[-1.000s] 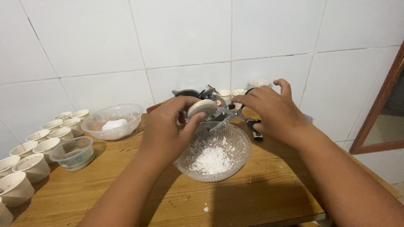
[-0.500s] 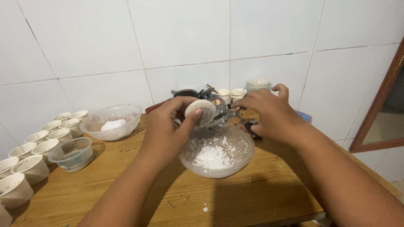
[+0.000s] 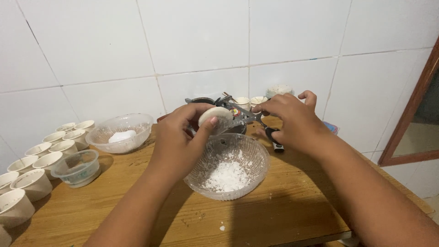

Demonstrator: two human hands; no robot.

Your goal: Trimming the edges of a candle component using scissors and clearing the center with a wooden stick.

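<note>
The glass bowl (image 3: 227,165) of white powder sits on the desk (image 3: 283,206) before me. Just above its far rim, my left hand (image 3: 180,137) grips a round white disc (image 3: 215,114); my right hand (image 3: 292,121) is closed on scissors (image 3: 249,116) beside it.

I was looking down at a small home kitchen: white wall tiles (image 3: 192,41) rose behind a worn wooden surface (image 3: 283,206), which carried glass bowls (image 3: 228,169) of white powder, a row of little paper cups (image 3: 41,160) and a brown door frame (image 3: 411,114) alongside.
</note>
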